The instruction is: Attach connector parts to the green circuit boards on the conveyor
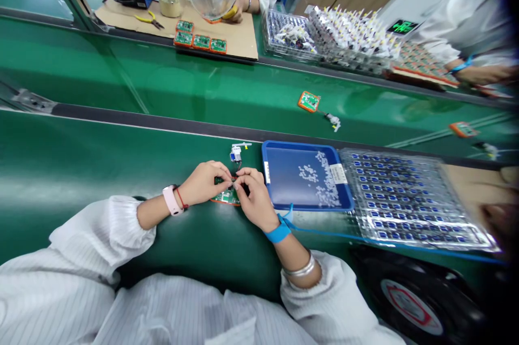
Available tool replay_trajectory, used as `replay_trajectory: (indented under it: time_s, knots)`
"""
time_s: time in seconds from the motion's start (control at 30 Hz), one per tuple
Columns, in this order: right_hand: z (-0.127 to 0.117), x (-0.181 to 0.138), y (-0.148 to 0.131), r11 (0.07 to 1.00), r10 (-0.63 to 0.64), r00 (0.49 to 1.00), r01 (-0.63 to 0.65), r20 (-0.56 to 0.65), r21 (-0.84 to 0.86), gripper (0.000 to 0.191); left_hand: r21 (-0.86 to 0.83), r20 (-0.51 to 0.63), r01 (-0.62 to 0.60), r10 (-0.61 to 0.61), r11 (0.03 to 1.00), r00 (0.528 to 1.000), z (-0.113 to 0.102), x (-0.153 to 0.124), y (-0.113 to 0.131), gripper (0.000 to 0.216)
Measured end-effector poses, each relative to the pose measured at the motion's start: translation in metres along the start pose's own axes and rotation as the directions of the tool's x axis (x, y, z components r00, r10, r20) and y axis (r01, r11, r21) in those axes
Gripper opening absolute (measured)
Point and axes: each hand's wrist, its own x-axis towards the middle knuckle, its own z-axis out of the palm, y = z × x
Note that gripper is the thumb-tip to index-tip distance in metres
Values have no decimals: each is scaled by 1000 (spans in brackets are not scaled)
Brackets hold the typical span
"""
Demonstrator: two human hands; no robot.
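Observation:
A green circuit board (227, 198) in an orange frame lies on the green bench in front of me, partly covered by my hands. Over its upper edge, my left hand (207, 181) is closed in a pinch. My right hand (254, 196) pinches from the other side, its fingertips almost touching the left ones. Whatever sits between the fingertips is too small to make out. Just beyond the hands is a small motor (235, 154) with a white arm and a yellow tip; thin wires run from it toward the board.
Right of my hands stands a blue tray (284, 183) with small whitish pieces. Beside it is a clear plastic tray (409, 199) of blue-and-silver parts. A conveyor belt beyond carries a framed board (309, 101) with wired motor. A blue wrist cord (336, 232) trails right. Co-workers sit opposite.

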Motion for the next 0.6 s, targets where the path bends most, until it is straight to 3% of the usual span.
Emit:
replay_trajectory:
  time_s: [0.27,0.4,0.5,0.6]
  knots:
    - [0,5,2,999,37,999,-38,28,22,12,64,45,69,-72,996,996,-2,5,2,14]
    - [3,6,0,999,42,998,-42,38,5,14,52,44,51,-53,997,998,-3,8,-1,14]
    - [0,3,-11,1000,2,1000,-3,-16,-31,13,101,1,-9,9,995,1000,-5,0,-6,10]
    - [-22,3,-14,987,-101,988,85,-119,-134,13,236,84,-175,160,956,984,-7,-14,-10,44]
